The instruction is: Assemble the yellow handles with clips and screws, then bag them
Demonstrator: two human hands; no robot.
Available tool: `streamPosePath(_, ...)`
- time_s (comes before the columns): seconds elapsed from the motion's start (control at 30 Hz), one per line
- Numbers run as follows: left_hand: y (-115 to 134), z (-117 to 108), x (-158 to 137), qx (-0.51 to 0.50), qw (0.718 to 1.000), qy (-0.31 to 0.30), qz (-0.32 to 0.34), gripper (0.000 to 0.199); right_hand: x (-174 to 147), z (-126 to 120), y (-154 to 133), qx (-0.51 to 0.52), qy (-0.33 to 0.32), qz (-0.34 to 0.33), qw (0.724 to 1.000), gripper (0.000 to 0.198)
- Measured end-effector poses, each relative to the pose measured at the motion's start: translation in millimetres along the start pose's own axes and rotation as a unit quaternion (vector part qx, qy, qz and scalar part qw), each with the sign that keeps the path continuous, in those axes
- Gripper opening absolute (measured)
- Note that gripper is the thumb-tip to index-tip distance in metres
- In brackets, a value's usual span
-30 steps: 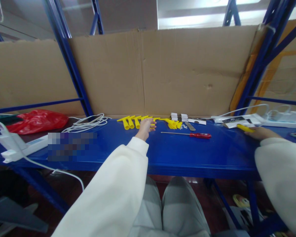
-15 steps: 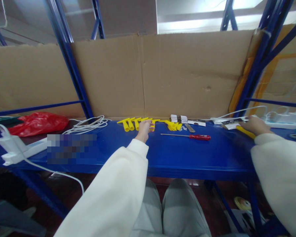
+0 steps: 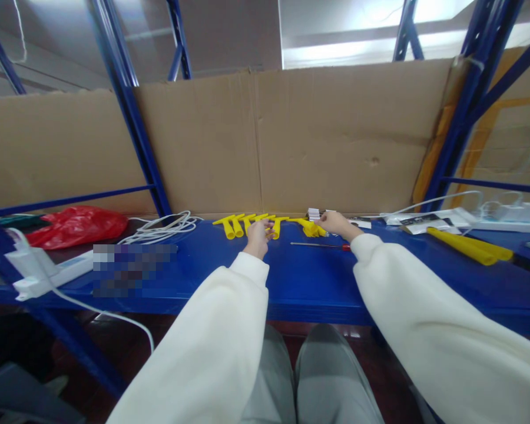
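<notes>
Roomy off-white left sleeve (image 3: 203, 347), matching right sleeve (image 3: 437, 318) with soft creases I can see along the forearm, plain fabric, snug cuffs (image 3: 250, 268) at the wrists, bare left hand (image 3: 258, 238) and right hand (image 3: 334, 224), grey trousers (image 3: 331, 371) below.

Over a blue shelf (image 3: 309, 280), the left hand (image 3: 258, 235) is beside yellow T-shaped pieces (image 3: 227, 227), the right hand (image 3: 334, 224) by a yellow cluster (image 3: 310, 228) and red-handled screwdriver (image 3: 315, 244); long yellow pieces (image 3: 466, 247) lie farther right.
</notes>
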State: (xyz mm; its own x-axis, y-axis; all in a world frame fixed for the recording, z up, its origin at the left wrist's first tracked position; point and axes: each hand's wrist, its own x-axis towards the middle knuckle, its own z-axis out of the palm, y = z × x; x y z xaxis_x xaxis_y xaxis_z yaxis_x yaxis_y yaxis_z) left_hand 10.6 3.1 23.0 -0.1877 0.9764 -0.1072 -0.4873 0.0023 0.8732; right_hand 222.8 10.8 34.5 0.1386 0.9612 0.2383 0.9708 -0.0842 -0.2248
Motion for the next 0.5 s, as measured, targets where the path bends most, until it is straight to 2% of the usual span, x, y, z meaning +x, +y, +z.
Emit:
streamPosePath(0.17,0.1,-0.3,0.0,-0.013,1.000,0.003,-0.014,0.015,4.7,17.8,-21.5,-0.002,-0.034,0.016,0.999,0.049)
streamPosePath(0.37,1.8,-0.1,-2.8,-0.028,0.999,-0.001,-0.029,0.016,-3.6,22.0,-27.6,0.008,-0.008,0.013,1.000,0.040)
streamPosePath(0.5,1.2,-0.2,-1.9,-0.026,0.999,-0.004,-0.024,0.014,-10.2,20.8,-30.4,0.013,0.033,-0.005,0.999,0.037)
